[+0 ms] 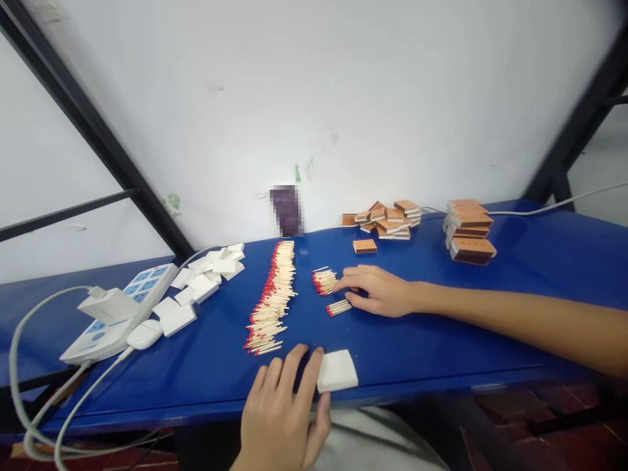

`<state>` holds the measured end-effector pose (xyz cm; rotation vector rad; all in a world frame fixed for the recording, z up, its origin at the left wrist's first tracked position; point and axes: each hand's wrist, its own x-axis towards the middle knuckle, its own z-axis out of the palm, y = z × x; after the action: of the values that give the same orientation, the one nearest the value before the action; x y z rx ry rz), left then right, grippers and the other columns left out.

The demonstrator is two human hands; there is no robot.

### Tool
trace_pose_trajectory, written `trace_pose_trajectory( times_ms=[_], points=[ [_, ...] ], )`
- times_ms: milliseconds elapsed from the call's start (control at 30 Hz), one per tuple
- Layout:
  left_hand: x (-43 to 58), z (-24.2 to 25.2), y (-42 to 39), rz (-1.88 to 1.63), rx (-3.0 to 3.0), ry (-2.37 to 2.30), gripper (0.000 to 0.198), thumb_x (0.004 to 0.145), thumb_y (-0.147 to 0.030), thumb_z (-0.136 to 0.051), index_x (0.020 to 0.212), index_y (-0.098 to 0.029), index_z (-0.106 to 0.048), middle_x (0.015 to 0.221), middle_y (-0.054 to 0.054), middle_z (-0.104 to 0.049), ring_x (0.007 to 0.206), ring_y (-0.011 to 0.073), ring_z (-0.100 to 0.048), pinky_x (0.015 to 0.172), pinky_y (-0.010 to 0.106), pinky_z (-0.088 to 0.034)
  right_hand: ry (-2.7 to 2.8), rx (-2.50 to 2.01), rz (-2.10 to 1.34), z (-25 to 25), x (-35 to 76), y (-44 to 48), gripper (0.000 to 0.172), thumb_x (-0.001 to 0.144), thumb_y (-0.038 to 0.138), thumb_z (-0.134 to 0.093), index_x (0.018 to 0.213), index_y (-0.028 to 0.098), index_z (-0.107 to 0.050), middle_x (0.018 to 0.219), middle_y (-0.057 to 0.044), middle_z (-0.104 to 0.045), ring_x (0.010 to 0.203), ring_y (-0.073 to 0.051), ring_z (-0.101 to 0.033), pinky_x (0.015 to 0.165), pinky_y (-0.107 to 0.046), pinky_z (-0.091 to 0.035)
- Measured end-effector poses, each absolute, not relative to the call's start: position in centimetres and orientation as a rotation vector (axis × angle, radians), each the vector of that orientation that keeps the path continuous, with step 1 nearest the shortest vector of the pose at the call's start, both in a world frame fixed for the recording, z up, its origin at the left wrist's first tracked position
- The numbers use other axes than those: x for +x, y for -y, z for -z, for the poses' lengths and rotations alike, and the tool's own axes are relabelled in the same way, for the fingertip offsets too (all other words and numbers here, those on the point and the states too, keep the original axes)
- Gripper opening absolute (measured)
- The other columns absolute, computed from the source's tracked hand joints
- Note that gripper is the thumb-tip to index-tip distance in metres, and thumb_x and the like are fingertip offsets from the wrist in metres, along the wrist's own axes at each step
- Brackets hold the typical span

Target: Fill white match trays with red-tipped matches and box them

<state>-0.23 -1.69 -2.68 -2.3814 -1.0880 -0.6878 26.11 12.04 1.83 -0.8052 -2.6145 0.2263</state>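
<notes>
My right hand (377, 290) rests on the blue table (490, 327), fingers together and touching a small bunch of red-tipped matches (324, 281). A few more matches (339, 307) lie just under its thumb. My left hand (282, 409) lies flat at the table's near edge, its fingers stretched out, and its thumb and forefinger touch a white matchbox tray (337, 371). A long row of matches (272, 297) runs between the two hands, left of the right hand.
Empty white trays (203, 282) are heaped at the left beside a white power strip (120, 311) with cables. Orange matchbox sleeves (387, 219) are piled at the back, with a neat stack (468, 230) to the right. One sleeve (365, 246) lies alone.
</notes>
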Motion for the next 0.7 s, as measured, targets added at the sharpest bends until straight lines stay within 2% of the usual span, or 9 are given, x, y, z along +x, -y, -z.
trace_pose_trajectory(
  times_ms=[700],
  points=[
    [-0.14,2.84,1.78,0.680,-2.385,1.116,0.042,0.096,-0.028,-0.044,0.134,-0.015,-0.055,0.125,0.013,-0.058,0.091,0.0275,-0.054,0.079,0.038,-0.038,2.603,-0.775,-0.275,-1.77,26.15,-12.05,0.031,0.093,0.018,-0.046,0.116,0.020,-0.067,0.089,-0.005,-0.062,0.077,-0.017,-0.056,0.075,-0.030,-0.040]
  ],
)
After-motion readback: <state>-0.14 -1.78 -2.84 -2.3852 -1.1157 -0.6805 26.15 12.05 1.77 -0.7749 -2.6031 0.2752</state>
